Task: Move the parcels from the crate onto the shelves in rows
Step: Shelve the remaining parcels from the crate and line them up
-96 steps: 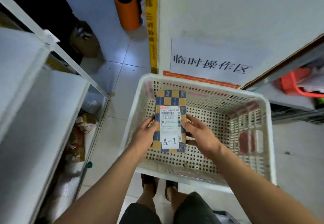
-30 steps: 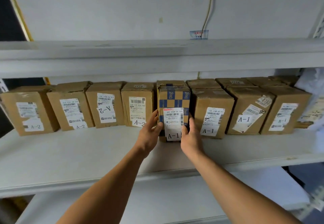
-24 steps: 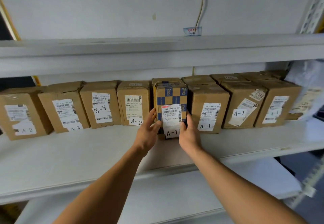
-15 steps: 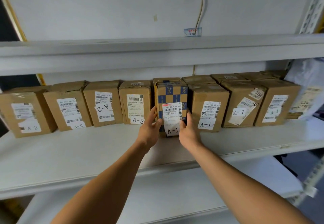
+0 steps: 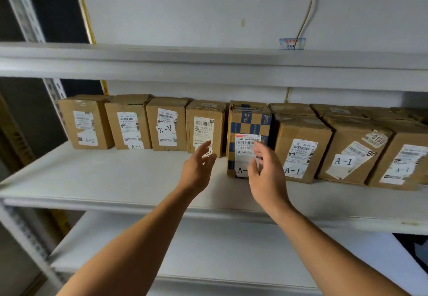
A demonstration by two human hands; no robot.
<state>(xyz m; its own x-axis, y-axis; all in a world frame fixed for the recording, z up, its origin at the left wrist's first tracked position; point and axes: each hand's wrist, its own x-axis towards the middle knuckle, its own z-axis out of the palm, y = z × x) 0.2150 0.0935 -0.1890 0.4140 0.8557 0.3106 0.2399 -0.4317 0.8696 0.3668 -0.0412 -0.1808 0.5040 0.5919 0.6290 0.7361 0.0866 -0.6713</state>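
A blue-and-tan checkered parcel (image 5: 250, 124) with a white A-1 label stands upright on the middle white shelf (image 5: 115, 179), in a row of brown cardboard parcels. To its left stand parcels labelled A-2 (image 5: 205, 128), to its right parcels labelled A-1 (image 5: 301, 149). My left hand (image 5: 196, 168) hovers open just in front of the nearest A-2 parcel, touching nothing. My right hand (image 5: 266, 175) is open in front of the checkered parcel, covering part of its label, fingers spread and off the box. The crate is out of view.
An upper shelf board (image 5: 208, 64) runs above the row, with a cable (image 5: 308, 10) hanging down the white wall. A lower shelf (image 5: 208, 256) lies beneath my arms. A metal upright (image 5: 55, 91) stands at the left. Bare shelf surface lies in front of the parcels.
Both hands have let go of the checkered parcel and drawn back from it with fingers spread. The parcel stays standing in the row. The view has shifted to the left.
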